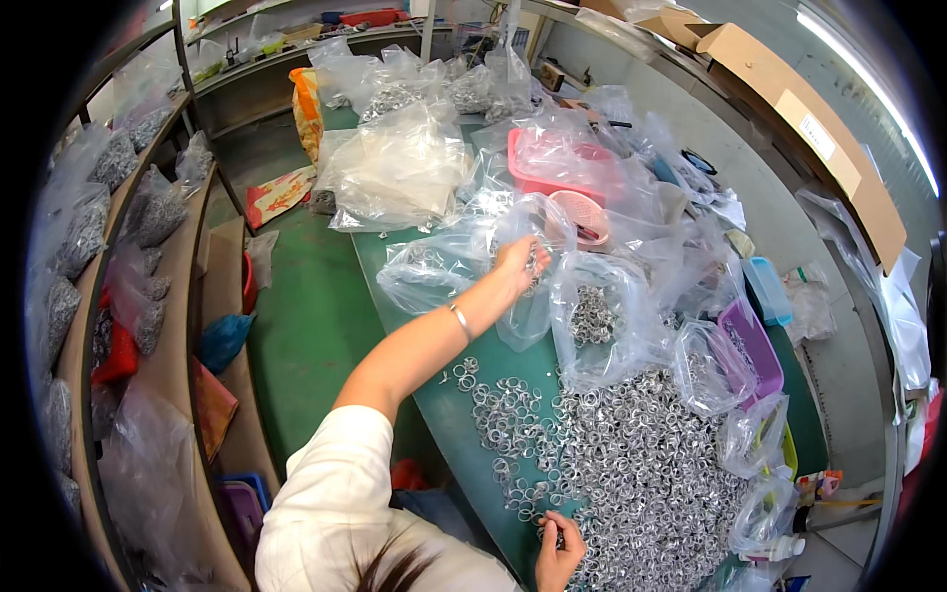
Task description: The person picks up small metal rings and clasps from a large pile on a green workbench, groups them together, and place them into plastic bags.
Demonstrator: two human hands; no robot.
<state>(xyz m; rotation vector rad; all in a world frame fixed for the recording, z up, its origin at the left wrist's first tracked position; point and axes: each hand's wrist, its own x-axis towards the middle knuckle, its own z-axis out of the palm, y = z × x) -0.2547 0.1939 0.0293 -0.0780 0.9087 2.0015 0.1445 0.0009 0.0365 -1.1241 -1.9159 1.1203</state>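
My left hand [519, 260] reaches away over the table, a bangle on its wrist, into the mouth of a clear plastic bag [525, 318]. Its fingers are curled round a few silver metal rings [536, 268]. Close to the table's near edge, my right hand [559, 553] has its fingers bent together at the left border of a large heap of silver rings [646, 474]. Whatever its fingertips pinch is too small to make out. Looser rings [508, 414] lie spread left of the heap. Just right of my left hand, another open clear bag [592, 331] holds more rings.
Flat plastic bags [395, 173] are stacked farther back on the green table [444, 405]. A pink basin [552, 170], a small pink basket [580, 217] and a purple basket [758, 357] stand right. Shelves [163, 266] with filled bags line the left side.
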